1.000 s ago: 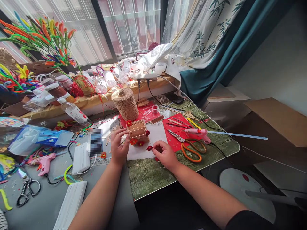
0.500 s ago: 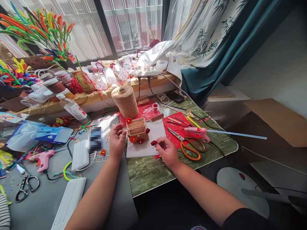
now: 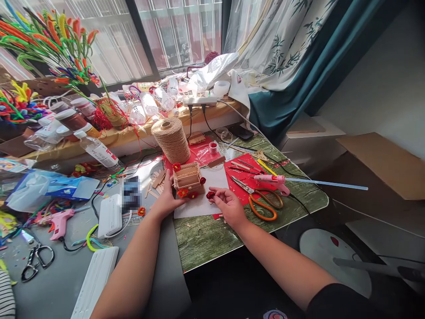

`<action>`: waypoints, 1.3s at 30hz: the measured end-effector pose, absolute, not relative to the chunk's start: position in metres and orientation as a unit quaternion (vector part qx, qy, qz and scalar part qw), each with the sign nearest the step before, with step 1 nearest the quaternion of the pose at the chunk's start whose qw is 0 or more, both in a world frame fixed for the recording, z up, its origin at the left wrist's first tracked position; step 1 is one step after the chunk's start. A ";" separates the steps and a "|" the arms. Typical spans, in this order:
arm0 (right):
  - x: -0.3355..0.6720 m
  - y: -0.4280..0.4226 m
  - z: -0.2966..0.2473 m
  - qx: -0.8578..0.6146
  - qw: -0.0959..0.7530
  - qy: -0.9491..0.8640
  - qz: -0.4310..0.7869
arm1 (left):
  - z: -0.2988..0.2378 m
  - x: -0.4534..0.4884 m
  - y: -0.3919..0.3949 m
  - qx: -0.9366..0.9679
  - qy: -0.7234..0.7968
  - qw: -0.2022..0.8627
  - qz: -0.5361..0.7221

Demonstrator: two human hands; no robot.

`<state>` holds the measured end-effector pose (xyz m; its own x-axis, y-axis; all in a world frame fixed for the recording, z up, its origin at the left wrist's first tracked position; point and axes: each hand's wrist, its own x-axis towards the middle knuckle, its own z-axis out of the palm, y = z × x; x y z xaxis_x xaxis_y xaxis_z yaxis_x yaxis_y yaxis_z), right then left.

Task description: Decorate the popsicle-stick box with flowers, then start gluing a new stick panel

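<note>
A small wooden box [image 3: 187,176], made of thin slats with red and orange flowers fixed on its corners and front, stands on a white sheet [image 3: 219,179]. My left hand [image 3: 168,199] is closed about its left front corner, fingers along the left side and thumb along the lower front. Just right of the box, my right hand [image 3: 229,206] pinches a small dark red flower [image 3: 210,194] between thumb and fingertips, apart from the box. A large twine spool [image 3: 171,141] stands behind the box.
Scissors with orange handles [image 3: 265,208] and a pink glue gun [image 3: 274,179] with a long glue stick lie right of my right hand. Another pink glue gun [image 3: 60,223], a power bank-like white block [image 3: 109,215] and silver scissors [image 3: 36,261] are at left. Bottles [image 3: 99,150] crowd the sill.
My left hand has come down from the air beside the box and closed about its left front corner. My right hand has shifted slightly left with the red flower.
</note>
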<state>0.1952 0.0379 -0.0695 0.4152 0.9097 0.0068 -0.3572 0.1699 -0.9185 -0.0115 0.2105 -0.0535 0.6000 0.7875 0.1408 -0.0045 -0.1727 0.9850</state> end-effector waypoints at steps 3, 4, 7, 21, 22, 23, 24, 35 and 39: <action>0.195 0.043 -0.072 -0.443 0.698 -0.286 0.484 | -0.052 -0.010 0.209 0.694 0.284 0.568 0.338; 0.195 0.045 -0.073 -0.436 0.693 -0.284 0.499 | -0.052 -0.010 0.209 0.694 0.284 0.568 0.340; 0.195 0.047 -0.071 -0.416 0.679 -0.285 0.533 | -0.049 -0.009 0.207 0.685 0.284 0.571 0.352; 0.209 0.036 -0.044 -0.301 0.700 -0.253 0.596 | -0.044 -0.001 0.201 0.617 0.282 0.594 0.433; 0.210 0.037 -0.046 -0.307 0.703 -0.242 0.595 | -0.042 -0.001 0.200 0.601 0.285 0.609 0.431; 0.211 0.038 -0.048 -0.314 0.704 -0.231 0.594 | -0.039 0.000 0.198 0.587 0.285 0.625 0.429; 0.212 0.039 -0.051 -0.320 0.706 -0.218 0.593 | -0.037 0.000 0.197 0.573 0.284 0.639 0.428; 0.214 0.039 -0.058 -0.360 0.698 -0.186 0.591 | -0.029 -0.002 0.193 0.474 0.222 0.729 0.441; 0.212 0.040 -0.060 -0.362 0.689 -0.187 0.600 | -0.020 0.000 0.188 0.451 0.196 0.763 0.420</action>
<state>0.2116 0.0398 -0.0600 0.2110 0.9613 -0.1768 -0.6906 0.0186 -0.7230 -0.0003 0.1879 -0.0205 0.5709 0.8172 0.0789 -0.4634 0.2415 0.8526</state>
